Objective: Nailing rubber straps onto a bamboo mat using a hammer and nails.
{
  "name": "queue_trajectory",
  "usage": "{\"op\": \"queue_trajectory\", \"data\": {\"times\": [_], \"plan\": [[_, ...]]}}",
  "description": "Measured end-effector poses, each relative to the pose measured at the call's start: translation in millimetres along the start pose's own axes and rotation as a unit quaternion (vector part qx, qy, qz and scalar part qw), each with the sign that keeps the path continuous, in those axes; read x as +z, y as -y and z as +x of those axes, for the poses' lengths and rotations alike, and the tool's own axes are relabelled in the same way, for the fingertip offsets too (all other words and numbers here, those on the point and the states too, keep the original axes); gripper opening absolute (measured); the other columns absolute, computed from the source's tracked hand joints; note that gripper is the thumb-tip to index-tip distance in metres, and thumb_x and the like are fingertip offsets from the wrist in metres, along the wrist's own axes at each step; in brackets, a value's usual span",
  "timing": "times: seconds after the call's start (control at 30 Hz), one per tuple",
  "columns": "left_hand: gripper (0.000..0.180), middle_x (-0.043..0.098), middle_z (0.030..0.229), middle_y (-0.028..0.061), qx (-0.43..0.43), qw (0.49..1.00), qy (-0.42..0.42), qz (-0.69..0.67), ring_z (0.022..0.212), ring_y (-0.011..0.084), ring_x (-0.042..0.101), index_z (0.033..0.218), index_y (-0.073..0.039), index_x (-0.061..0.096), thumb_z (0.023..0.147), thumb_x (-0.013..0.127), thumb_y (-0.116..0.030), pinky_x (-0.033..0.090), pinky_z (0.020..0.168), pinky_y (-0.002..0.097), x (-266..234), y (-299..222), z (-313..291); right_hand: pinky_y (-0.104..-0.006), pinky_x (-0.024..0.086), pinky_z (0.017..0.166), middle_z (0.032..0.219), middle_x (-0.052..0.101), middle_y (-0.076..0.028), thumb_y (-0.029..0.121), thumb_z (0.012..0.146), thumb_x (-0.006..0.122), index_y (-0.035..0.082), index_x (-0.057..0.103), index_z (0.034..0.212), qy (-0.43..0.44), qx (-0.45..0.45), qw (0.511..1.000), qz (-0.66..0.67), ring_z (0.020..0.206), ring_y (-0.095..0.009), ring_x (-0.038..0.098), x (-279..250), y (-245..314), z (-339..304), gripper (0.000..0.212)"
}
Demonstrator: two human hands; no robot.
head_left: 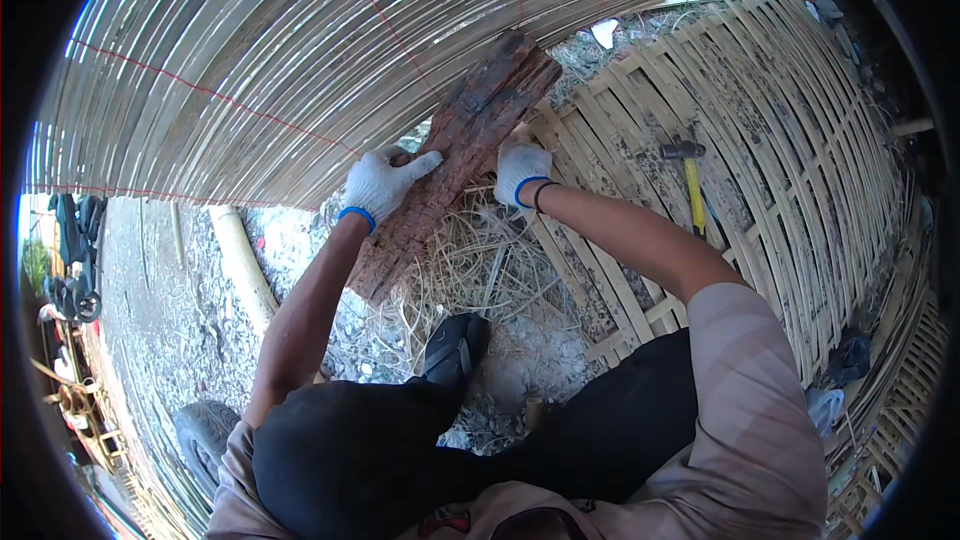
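Both hands gloved in white knit with blue cuffs. Left hand (383, 183) grips the left edge of a rough, reddish-brown wooden plank (455, 155), fingers (420, 162) curled over onto its top face. Right hand (521, 170) presses against the plank's right edge, fingers pressed together and bent down; whether they wrap underneath, cannot tell.

Plank lies slanted, upper end tucked against the edge of a mat of thin bamboo slats (300, 50) tied with red string, lower end over a heap of dry straw-like shavings (490, 265) on gravel ground.

To the right, a woven bamboo panel (790, 170) lies flat; a hammer (690, 180) with yellow handle rests on it, well apart from the hands. A thick bamboo pole (243, 265) lies left of the plank. 1 dark shoe (455, 348) sits below the shavings.
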State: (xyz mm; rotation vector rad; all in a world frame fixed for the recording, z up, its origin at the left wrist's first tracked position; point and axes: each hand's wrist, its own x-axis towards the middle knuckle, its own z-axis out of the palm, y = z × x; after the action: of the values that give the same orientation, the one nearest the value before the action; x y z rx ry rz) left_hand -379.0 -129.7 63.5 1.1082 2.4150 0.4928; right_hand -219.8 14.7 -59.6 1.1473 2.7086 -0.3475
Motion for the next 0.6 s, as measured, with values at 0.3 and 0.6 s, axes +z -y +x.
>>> {"op": "queue_trajectory", "data": {"times": [0.3,0.6], "plan": [[0.072,0.068,0.075,0.0097,0.015,1.000,-0.022,-0.011,0.071,0.0180,0.063,0.095,0.000,0.074,0.072,0.072,-0.068,0.049,0.070,0.0348,-6.0,8.8,-8.4,-0.0431,0.054,0.080,0.109,0.066,-0.019,0.030,0.069,0.071,-0.001,0.055,0.120,0.001,0.005,1.000,0.022,0.100,-0.032,0.066,-12.2,-6.4,-5.4,0.061],[0.074,0.071,0.080,0.0140,-0.023,1.000,-0.018,0.009,0.074,0.0234,0.067,0.094,0.001,0.073,0.070,0.073,-0.070,0.051,0.071,0.0379,-17.7,18.1,-18.3,-0.0431,0.039,0.105,0.131,0.055,-0.018,0.049,0.074,0.071,0.008,0.056,0.128,-0.078,-0.079,0.993,-0.026,0.127,-0.030,0.050,-54.0,-53.7,10.0,0.069]]}}
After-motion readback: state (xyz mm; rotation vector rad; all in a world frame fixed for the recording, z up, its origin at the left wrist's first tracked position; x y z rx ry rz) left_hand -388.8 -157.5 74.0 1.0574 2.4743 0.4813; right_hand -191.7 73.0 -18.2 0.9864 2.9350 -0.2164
